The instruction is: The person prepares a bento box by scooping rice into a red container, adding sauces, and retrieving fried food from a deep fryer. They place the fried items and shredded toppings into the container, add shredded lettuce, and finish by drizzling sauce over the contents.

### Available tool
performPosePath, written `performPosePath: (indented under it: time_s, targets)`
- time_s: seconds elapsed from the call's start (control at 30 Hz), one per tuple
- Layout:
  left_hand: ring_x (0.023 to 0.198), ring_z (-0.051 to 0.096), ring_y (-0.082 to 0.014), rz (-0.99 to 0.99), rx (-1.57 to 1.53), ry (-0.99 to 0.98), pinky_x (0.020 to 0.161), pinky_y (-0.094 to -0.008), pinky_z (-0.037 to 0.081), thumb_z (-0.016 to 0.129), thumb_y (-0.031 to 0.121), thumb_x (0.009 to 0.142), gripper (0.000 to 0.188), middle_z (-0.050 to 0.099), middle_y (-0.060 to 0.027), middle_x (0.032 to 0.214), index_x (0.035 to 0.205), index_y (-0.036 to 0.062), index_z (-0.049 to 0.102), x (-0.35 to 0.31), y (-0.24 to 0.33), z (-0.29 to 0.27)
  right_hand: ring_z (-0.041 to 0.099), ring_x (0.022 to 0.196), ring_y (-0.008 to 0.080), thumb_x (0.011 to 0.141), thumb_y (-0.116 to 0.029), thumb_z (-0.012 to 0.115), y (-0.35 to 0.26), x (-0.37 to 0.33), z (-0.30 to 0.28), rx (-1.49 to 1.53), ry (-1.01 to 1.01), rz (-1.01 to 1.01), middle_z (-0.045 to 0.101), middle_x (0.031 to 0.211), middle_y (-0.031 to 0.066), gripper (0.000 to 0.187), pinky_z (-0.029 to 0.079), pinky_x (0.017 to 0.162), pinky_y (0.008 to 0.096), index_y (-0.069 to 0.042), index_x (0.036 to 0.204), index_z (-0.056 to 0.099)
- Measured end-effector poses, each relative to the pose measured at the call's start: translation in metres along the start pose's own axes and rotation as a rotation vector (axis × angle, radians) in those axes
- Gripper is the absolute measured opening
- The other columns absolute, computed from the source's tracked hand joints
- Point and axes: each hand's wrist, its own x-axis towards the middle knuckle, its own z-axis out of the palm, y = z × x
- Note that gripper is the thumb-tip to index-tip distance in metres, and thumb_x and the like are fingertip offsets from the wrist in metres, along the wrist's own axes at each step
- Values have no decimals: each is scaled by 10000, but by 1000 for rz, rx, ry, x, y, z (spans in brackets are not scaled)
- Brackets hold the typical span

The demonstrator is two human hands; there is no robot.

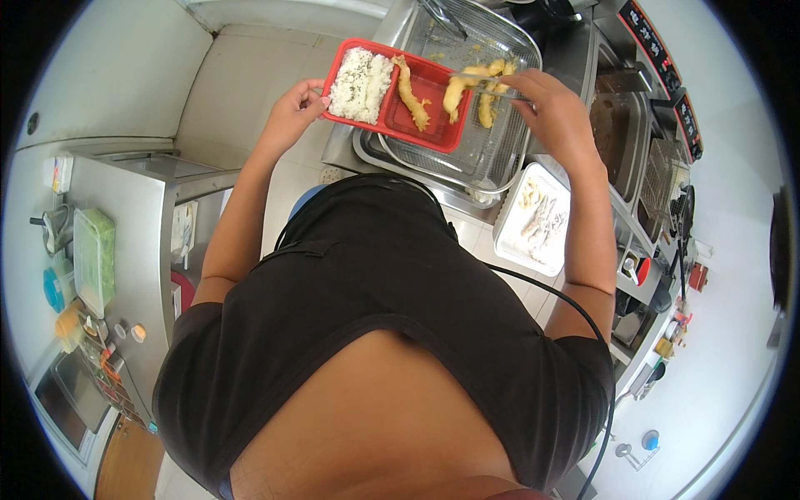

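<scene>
My left hand (296,118) grips the left end of a red two-part lunch box (429,93), thumb on the rim. White rice (360,85) with dark specks fills its left compartment. One piece of battered fried shrimp (409,93) lies in the right compartment. My right hand (552,110) is closed on slim metal tongs (492,78). At their tips a second fried shrimp (454,97) hangs over the box's right edge. Beneath the box is a wire draining basket (510,162), where more fried pieces (487,108) lie beside the tongs.
A dark-handled utensil (443,18) rests at the basket's far end. Below the basket's right side stands a white tray (502,233) of pale pieces. Fryer wells (621,133) line the right. At left, a steel cabinet (133,250) is near a green-filled container (93,258).
</scene>
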Motion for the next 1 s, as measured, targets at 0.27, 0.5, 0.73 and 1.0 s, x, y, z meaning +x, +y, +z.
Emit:
performPosePath:
  time_s: [0.27,0.5,0.73,1.0]
  targets:
    - [687,466,-46,21,14,-8,646,-203,382,575,164,862,314,506,47,717,1131,12,520,1,-5,0,576,863,244,734,-20,558,-23,29,24,47,-87,-309,611,897,47,290,479,735,355,-109,1003,621]
    - [674,480,-55,11,-14,2,649,-205,396,578,126,851,292,537,28,712,1112,3,532,0,-6,0,572,877,258,729,-14,545,-38,33,47,97,-126,-387,611,907,64,297,478,740,360,-91,1007,613]
    - [664,470,-53,1,5,8,641,-204,388,576,128,849,286,534,31,712,1107,11,535,2,-10,0,604,797,276,792,-115,584,-8,11,5,98,-93,-2,617,873,104,257,485,699,353,-57,1041,608]
    - [663,466,-46,3,1,-5,636,-198,379,578,129,849,282,532,37,710,1106,19,537,2,-8,-1,607,836,355,786,-354,586,50,-14,39,207,-336,718,639,849,188,354,468,753,409,-19,872,662]
